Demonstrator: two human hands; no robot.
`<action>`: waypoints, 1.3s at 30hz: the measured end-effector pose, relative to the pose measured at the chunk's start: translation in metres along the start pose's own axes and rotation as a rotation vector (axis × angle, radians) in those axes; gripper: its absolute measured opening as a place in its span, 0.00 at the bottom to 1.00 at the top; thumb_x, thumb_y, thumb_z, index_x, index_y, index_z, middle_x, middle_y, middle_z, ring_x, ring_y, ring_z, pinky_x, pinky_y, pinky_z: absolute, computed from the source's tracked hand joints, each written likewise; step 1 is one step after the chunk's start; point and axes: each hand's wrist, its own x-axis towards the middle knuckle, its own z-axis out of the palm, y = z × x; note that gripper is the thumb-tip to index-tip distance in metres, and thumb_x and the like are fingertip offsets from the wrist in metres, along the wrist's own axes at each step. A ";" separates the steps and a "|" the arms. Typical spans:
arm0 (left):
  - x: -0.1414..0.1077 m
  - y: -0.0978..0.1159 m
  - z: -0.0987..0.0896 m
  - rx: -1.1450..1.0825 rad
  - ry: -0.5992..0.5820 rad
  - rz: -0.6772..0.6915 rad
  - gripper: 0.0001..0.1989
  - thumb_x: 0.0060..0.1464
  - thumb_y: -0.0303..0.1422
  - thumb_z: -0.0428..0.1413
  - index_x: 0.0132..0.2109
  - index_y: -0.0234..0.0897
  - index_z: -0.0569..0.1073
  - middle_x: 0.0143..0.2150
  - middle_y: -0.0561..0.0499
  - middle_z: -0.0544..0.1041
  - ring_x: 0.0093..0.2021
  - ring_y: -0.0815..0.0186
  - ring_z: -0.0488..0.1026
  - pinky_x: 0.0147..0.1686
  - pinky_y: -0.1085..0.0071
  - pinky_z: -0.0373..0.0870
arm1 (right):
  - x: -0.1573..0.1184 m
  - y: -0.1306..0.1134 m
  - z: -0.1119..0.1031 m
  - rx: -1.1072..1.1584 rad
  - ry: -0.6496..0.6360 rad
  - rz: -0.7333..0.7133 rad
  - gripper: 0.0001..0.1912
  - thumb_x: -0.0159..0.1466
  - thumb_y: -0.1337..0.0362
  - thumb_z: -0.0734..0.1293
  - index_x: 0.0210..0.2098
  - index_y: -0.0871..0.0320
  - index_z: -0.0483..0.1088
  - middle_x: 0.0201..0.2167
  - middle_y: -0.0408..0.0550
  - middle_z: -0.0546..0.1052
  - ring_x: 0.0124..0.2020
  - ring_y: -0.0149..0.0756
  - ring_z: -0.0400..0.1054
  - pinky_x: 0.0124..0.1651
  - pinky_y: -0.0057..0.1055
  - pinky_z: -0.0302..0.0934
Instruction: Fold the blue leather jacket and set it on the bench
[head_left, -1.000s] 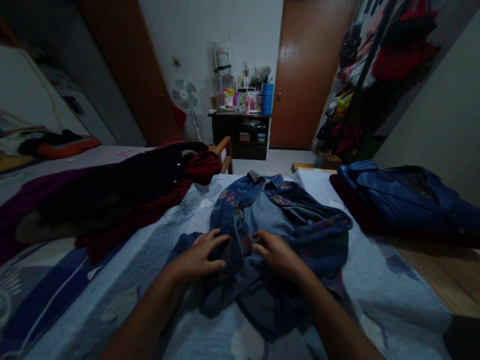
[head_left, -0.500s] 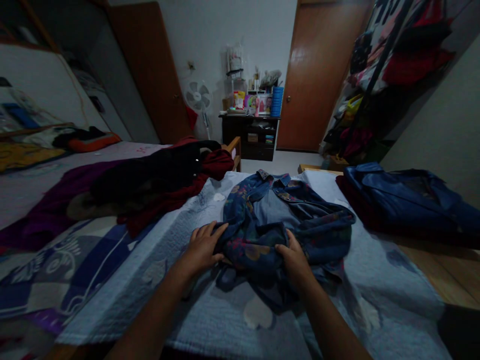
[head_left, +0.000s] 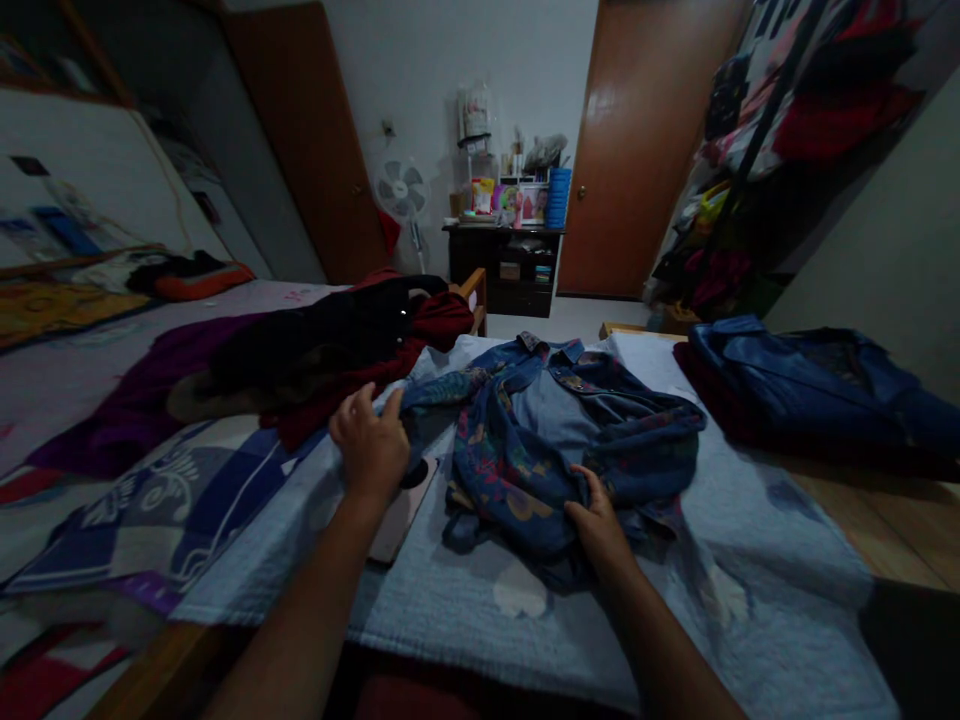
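Observation:
A blue denim shirt [head_left: 517, 470] with a flower print lies front up on the light blue quilt [head_left: 765, 560], its collar toward the far side. One sleeve is drawn out to the left, and my left hand [head_left: 373, 440] grips it near the end. My right hand [head_left: 596, 515] pinches the shirt's front edge near the lower middle. Beside my left forearm a flat, pale phone-like object [head_left: 397, 520] with a dark round spot lies on the quilt, partly hidden by the arm.
Folded blue denim [head_left: 810, 385] rests on a dark red cloth at the right, over a wooden surface. Black, dark red and purple clothes [head_left: 322, 340] lie heaped on the left bed. A fan [head_left: 403, 195] and dark cabinet [head_left: 499, 270] stand at the back wall.
My left hand has moved left and slightly up, pulling the sleeve out from the shirt's body. The pale flat object has come into sight. My right hand stays at the front edge.

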 end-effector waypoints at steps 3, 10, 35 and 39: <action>-0.032 0.014 0.006 0.013 -0.254 0.236 0.20 0.54 0.27 0.50 0.53 0.40 0.73 0.58 0.41 0.67 0.61 0.47 0.60 0.60 0.51 0.55 | 0.001 0.000 -0.002 0.157 -0.042 0.102 0.25 0.52 0.58 0.68 0.49 0.50 0.62 0.42 0.46 0.76 0.40 0.45 0.74 0.41 0.39 0.69; -0.099 0.018 0.035 -0.232 -0.778 0.275 0.39 0.42 0.44 0.63 0.61 0.39 0.64 0.62 0.39 0.61 0.60 0.48 0.63 0.57 0.59 0.63 | 0.003 0.003 -0.002 0.240 -0.064 0.171 0.19 0.50 0.55 0.71 0.38 0.51 0.62 0.26 0.39 0.73 0.28 0.40 0.71 0.31 0.33 0.65; -0.086 -0.014 0.000 -0.504 -0.181 -0.082 0.10 0.52 0.31 0.52 0.42 0.39 0.73 0.44 0.49 0.71 0.40 0.63 0.72 0.43 0.67 0.68 | -0.006 -0.022 -0.006 0.400 0.017 0.133 0.29 0.46 0.65 0.72 0.48 0.55 0.67 0.28 0.36 0.73 0.20 0.26 0.64 0.20 0.24 0.63; -0.093 -0.021 0.010 -0.390 -0.494 -0.125 0.16 0.46 0.25 0.52 0.44 0.39 0.70 0.31 0.55 0.71 0.31 0.67 0.70 0.31 0.73 0.63 | -0.008 -0.018 -0.005 0.392 0.010 0.141 0.27 0.47 0.61 0.74 0.45 0.56 0.67 0.25 0.36 0.72 0.19 0.26 0.64 0.20 0.23 0.62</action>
